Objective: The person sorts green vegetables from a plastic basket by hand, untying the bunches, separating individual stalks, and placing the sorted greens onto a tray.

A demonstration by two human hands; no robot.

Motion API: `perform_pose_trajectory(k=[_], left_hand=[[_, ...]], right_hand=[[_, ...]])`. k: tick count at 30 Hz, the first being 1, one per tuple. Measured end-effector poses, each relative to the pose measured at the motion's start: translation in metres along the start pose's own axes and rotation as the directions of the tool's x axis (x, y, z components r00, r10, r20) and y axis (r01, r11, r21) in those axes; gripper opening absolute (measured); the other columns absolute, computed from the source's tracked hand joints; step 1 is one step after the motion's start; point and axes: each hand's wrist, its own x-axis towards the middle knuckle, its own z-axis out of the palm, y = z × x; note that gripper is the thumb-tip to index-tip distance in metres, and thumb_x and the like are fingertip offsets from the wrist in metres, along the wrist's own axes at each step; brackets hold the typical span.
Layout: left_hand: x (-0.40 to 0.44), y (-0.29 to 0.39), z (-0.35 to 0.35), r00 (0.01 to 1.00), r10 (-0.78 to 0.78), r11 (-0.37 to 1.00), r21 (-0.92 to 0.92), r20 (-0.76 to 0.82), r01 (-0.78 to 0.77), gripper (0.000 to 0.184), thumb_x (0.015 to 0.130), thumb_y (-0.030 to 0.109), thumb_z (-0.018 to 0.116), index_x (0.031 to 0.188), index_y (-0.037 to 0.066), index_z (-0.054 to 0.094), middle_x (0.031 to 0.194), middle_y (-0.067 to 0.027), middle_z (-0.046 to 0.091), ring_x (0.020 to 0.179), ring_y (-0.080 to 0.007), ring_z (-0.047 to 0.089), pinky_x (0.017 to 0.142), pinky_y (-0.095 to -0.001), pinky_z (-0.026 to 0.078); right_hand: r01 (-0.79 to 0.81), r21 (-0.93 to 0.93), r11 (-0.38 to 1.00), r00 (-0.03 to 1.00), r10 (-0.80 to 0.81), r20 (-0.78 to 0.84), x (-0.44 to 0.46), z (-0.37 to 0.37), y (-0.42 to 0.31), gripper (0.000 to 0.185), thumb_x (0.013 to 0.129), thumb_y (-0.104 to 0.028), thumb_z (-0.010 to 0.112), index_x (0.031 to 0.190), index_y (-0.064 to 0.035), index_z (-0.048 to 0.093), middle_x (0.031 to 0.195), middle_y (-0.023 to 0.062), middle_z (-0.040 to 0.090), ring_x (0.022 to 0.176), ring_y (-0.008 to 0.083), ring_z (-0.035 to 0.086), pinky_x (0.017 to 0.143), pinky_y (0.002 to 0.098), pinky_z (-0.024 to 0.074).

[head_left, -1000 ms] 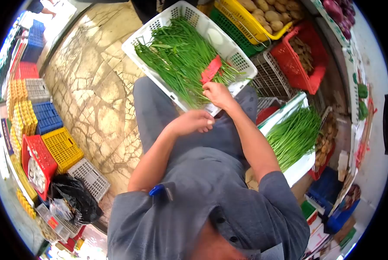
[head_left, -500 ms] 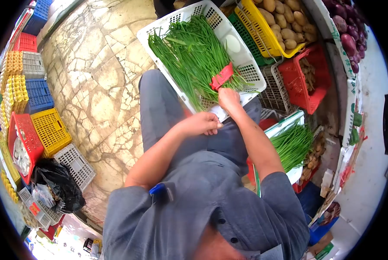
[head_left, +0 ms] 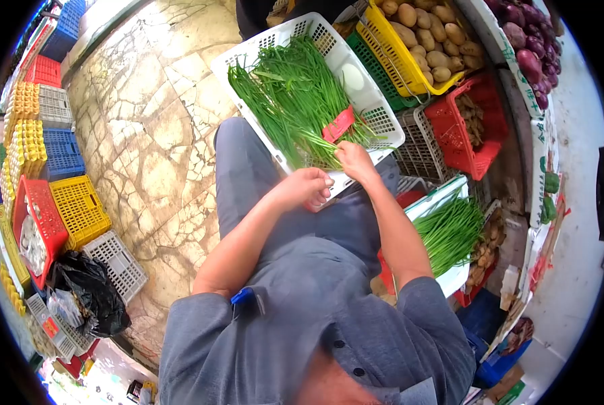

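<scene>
A white plastic crate (head_left: 377,101) rests on my knees, filled with long green chives (head_left: 295,88). A red band (head_left: 339,125) lies across the chives near their pale ends. At the crate's near end, my right hand (head_left: 356,162) is closed around the ends of a few chive stalks, which run back into the pile. My left hand (head_left: 304,189) is curled with its fingertips pressed together, just left of the right hand and in front of the crate's near edge. Whether a small scrap is between those left fingers is hidden.
To my right are a second white box of chives (head_left: 447,233), a red basket (head_left: 477,145) and a yellow crate (head_left: 396,50) of potatoes. Purple onions (head_left: 528,50) sit at the upper right. Stacked crates, egg trays (head_left: 25,145) and a black bag (head_left: 89,293) line the left.
My right hand has shifted slightly down, with chive stalks now showing in its fingers. My left hand has moved a little left, away from it. The view has shifted slightly.
</scene>
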Motion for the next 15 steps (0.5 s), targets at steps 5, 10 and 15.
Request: perform_pose_trajectory(k=[5,10,15], left_hand=[[0.004,-0.005,0.001,0.996,0.045,0.994,-0.094,-0.071,-0.052,0.032,0.098,0.027,0.063,0.114,0.0,0.062,0.087,-0.0037,0.065,0.07,-0.0125,0.062,0.063,-0.0285,0.054],[0.016,0.001,0.015,0.955,0.19,0.965,-0.138,-0.23,-0.225,0.035,0.098,0.031,0.063,0.115,0.0,0.062,0.087,-0.003,0.064,0.07,-0.0127,0.061,0.065,-0.0272,0.054],[0.02,0.014,0.028,0.928,0.087,0.937,-0.286,-0.361,-0.199,0.03,0.098,0.032,0.065,0.108,0.004,0.062,0.086,-0.0031,0.063,0.067,-0.0135,0.061,0.061,-0.0276,0.052]], right_hand=[[-0.218,0.877,0.429,0.96,0.254,0.114,-0.051,-0.036,-0.013,0.018,0.099,-0.018,0.057,0.091,-0.0022,0.06,0.072,0.007,0.06,0.061,0.0153,0.057,0.062,0.0293,0.0512],[-0.194,0.976,0.099,0.959,0.23,0.167,-0.094,-0.017,-0.035,0.014,0.104,-0.016,0.052,0.103,-0.0032,0.058,0.075,0.0013,0.057,0.06,0.0091,0.051,0.071,0.0309,0.0579],[-0.095,0.955,0.282,0.966,0.259,0.02,-0.108,0.003,-0.038,0.018,0.104,-0.016,0.052,0.105,-0.0014,0.061,0.077,0.0016,0.061,0.064,0.009,0.052,0.066,0.0251,0.0487]])
